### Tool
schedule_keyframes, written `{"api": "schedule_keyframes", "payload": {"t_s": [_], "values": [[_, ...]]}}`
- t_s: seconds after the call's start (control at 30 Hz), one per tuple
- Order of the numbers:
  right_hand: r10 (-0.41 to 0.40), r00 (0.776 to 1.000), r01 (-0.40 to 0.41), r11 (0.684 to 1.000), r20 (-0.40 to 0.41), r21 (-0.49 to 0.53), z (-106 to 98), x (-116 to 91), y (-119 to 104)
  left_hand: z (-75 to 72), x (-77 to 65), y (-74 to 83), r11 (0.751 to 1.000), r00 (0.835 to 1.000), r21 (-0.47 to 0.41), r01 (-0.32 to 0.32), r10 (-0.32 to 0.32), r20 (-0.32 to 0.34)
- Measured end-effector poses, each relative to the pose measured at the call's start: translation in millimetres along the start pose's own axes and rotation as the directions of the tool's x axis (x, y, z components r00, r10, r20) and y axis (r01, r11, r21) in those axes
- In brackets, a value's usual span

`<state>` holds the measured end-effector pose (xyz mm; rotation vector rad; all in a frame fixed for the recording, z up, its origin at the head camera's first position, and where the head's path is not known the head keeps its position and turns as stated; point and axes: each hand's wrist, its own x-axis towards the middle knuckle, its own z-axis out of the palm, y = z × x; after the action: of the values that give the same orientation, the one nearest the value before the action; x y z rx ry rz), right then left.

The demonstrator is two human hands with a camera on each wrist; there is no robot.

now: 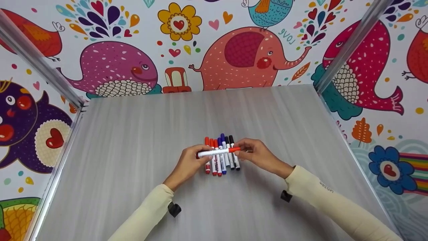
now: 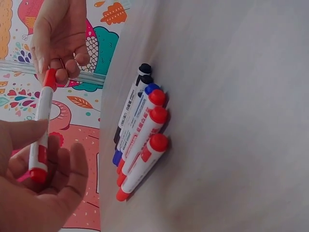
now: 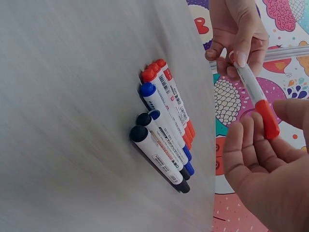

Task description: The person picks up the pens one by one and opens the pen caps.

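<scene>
A white marker with a red cap (image 1: 217, 152) is held level above a row of markers. My left hand (image 1: 192, 159) grips its barrel near the red end plug, thumb across the top in the left wrist view. At the other end, my right hand (image 1: 259, 155) pinches the red cap (image 3: 267, 120) between thumb and fingers. Below, on the table, the row lies side by side: red markers (image 2: 145, 166) on the left, blue markers (image 3: 161, 113) in the middle, black markers (image 3: 158, 157) on the right. The held marker and the hands partly cover the row in the head view.
The grey wood-grain table (image 1: 140, 127) reaches back to a wall with cartoon animals (image 1: 247, 60). Metal posts (image 1: 354, 47) rise at the back corners, and a metal rail (image 1: 60, 170) runs along the left edge. A black wrist mount (image 1: 174, 210) hangs at the left cuff.
</scene>
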<state>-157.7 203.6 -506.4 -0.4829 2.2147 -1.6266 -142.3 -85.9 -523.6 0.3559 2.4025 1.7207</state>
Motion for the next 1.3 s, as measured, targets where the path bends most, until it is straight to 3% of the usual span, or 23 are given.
{"api": "schedule_keyframes", "payload": {"t_s": [0.23, 0.63, 1.03, 1.3], "values": [[-0.032, 0.998, 0.03, 0.999, 0.054, 0.022, 2, -2, -1, 0.1, -1.1, 2.9, 0.999, 0.999, -0.009, -0.037, 0.037, 0.001], [-0.027, 0.997, 0.027, 1.0, 0.068, 0.008, 5, 0, -6, -2.1, -2.9, 10.2, 0.997, 0.996, -0.018, -0.08, 0.081, 0.024], [-0.029, 0.993, 0.032, 0.999, 0.116, -0.027, 4, 4, -9, 1.2, -2.7, 12.6, 0.995, 0.995, -0.008, -0.096, 0.096, 0.006], [-0.059, 0.99, 0.061, 0.998, 0.13, -0.011, 5, 4, -9, 2.6, -2.8, 14.3, 0.99, 0.99, 0.005, -0.139, 0.139, -0.007]]}}
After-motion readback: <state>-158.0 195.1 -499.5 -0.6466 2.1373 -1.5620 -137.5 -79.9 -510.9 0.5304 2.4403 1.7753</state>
